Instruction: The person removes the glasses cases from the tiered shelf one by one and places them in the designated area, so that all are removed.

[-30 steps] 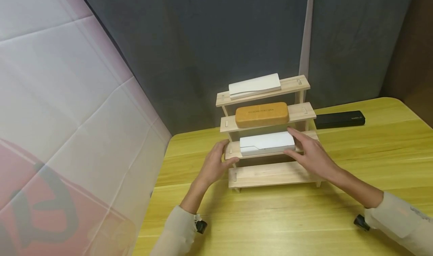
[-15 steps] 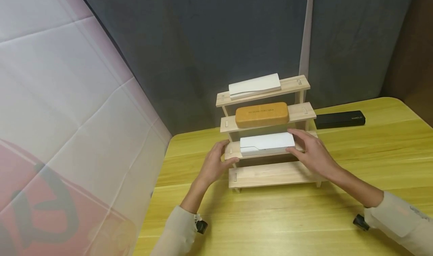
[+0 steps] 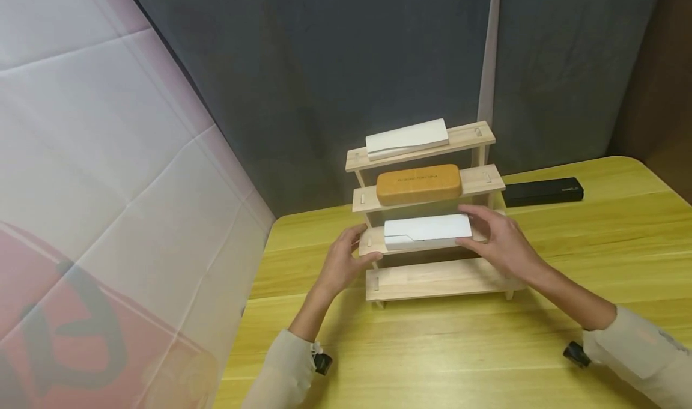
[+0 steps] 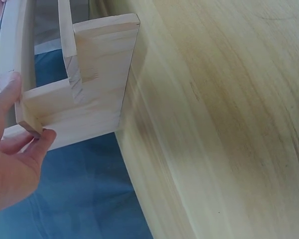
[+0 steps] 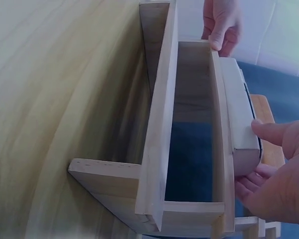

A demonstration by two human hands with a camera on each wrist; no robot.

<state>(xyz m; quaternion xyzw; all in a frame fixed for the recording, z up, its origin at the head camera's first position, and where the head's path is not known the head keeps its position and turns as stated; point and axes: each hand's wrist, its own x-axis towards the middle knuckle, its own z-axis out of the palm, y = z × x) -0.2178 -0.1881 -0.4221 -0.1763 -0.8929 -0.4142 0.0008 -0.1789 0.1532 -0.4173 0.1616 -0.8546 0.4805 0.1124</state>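
Note:
A stepped wooden display rack (image 3: 432, 280) stands on the table. On its second tier from the bottom lies a white glasses case (image 3: 427, 229), with a flap line on its front. My right hand (image 3: 505, 247) pinches the case's right end, thumb at the front and fingers behind, as the right wrist view also shows on the case (image 5: 239, 109). My left hand (image 3: 340, 259) grips the left end of that same tier; in the left wrist view its thumb and fingers (image 4: 42, 142) close round the board's end. The left hand does not hold the case.
An orange-brown glasses case (image 3: 418, 184) sits one tier higher, and an off-white case (image 3: 408, 139) lies on the top tier. Behind the rack's right side a black case (image 3: 546, 191) rests on the yellow wood-grain table (image 3: 432, 355). A dark grey partition (image 3: 351, 66) rises at the back.
The right hand has shifted very slightly at the end of the white glasses case. Left hand, rack and cases stay practically where they were.

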